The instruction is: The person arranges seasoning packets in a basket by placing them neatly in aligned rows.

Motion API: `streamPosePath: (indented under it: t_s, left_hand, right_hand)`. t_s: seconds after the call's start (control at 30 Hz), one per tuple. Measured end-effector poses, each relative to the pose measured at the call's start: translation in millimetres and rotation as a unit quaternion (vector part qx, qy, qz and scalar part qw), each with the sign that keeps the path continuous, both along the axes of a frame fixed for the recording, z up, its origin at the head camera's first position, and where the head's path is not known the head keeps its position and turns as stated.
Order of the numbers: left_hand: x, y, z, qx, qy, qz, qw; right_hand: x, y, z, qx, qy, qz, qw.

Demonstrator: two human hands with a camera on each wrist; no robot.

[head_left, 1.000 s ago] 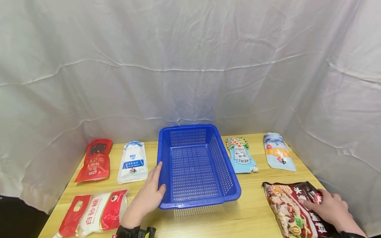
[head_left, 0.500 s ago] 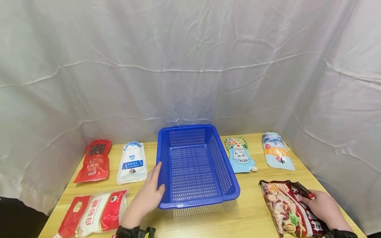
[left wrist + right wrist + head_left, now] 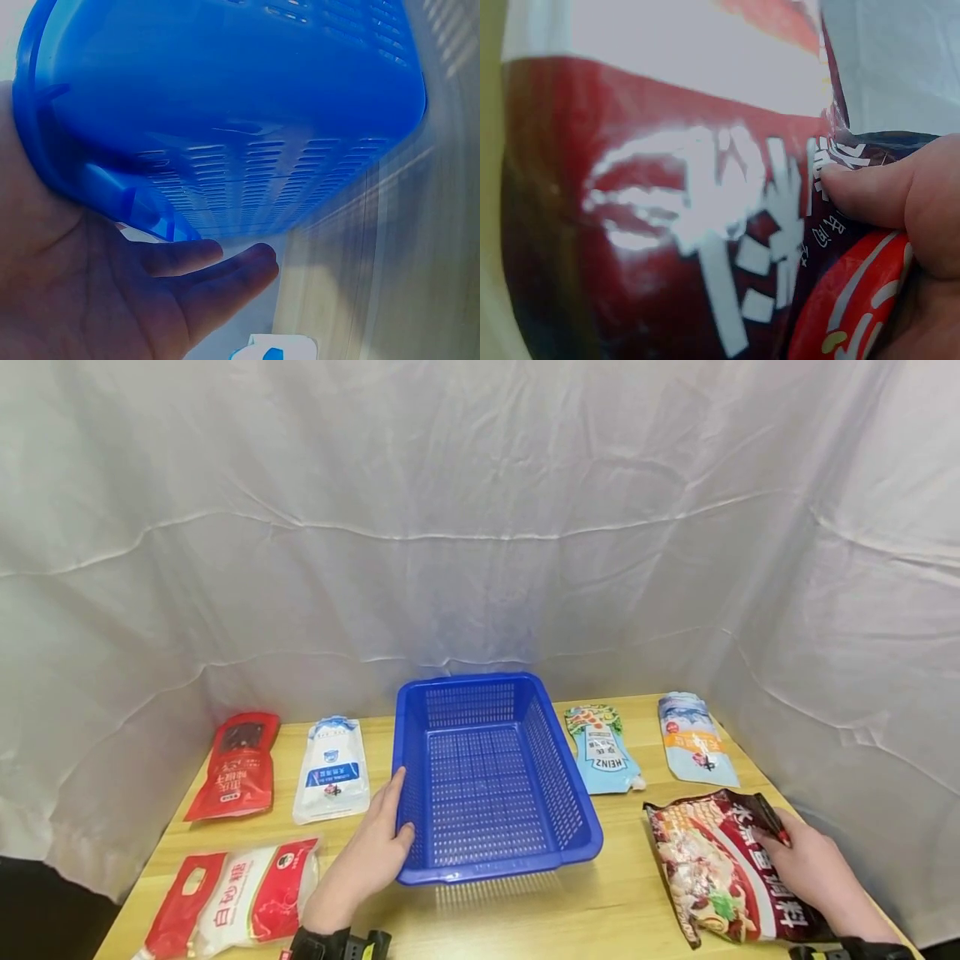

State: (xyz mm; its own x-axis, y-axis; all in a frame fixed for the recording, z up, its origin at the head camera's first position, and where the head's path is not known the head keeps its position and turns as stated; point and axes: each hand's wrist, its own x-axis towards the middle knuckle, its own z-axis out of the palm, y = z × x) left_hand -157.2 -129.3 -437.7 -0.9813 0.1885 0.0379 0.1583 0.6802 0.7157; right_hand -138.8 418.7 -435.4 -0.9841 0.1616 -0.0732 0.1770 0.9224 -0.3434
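Observation:
In the head view my left hand (image 3: 366,856) rests at the left rim of a blue perforated plastic basket (image 3: 498,867), its thumb over the edge. The left wrist view shows straight fingers (image 3: 225,296) beside the basket's outer wall (image 3: 247,97). On the right, my right hand (image 3: 813,872) grips the right side of a dark red hotpot seasoning packet (image 3: 720,877) with a food picture. In the right wrist view, the thumb (image 3: 874,191) presses on the packet's dark, creased front (image 3: 652,285); the other fingers are mostly hidden.
Left of the basket lie a red pouch (image 3: 236,768), a white-and-blue pouch (image 3: 332,772) and a red-and-white sugar bag (image 3: 236,893). Right of it lie a Heinz spouted pouch (image 3: 603,752) and a light-blue pouch (image 3: 697,739). Grey curtains (image 3: 480,527) enclose the wooden table (image 3: 525,927).
My right hand has taken hold of the dark red packet's edge, lifting and shifting it slightly left and away from me. My left hand and the basket have stayed in place.

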Motion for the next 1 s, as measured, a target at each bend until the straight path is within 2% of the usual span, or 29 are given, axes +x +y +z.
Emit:
streamPosePath:
  t_s: [0.2, 0.43, 0.63, 0.87, 1.0]
  left_hand:
    - [1.6, -0.1, 1.3, 0.005, -0.005, 0.000, 1.0000]
    - [1.9, -0.6, 0.7, 0.008, -0.004, -0.003, 1.0000]
    - [1.1, -1.8, -0.8, 0.005, -0.001, 0.001, 1.0000]
    - [0.0, -0.3, -0.5, -0.003, -0.002, 0.000, 1.0000]
    - [-0.3, 0.0, -2.1, -0.005, 0.000, 0.000, 1.0000]
  right_hand:
    - [7.4, -18.5, 19.5, -0.022, 0.080, 0.019, 0.996]
    - [11.6, -40.4, 38.8, -0.060, 0.137, 0.022, 0.989]
    - [6.5, -55.1, 58.0, -0.075, 0.185, 0.043, 0.979]
    - [-4.2, -67.6, 73.5, -0.046, 0.249, 0.085, 0.964]
    - [-9.6, -77.5, 83.6, -0.049, 0.276, 0.088, 0.956]
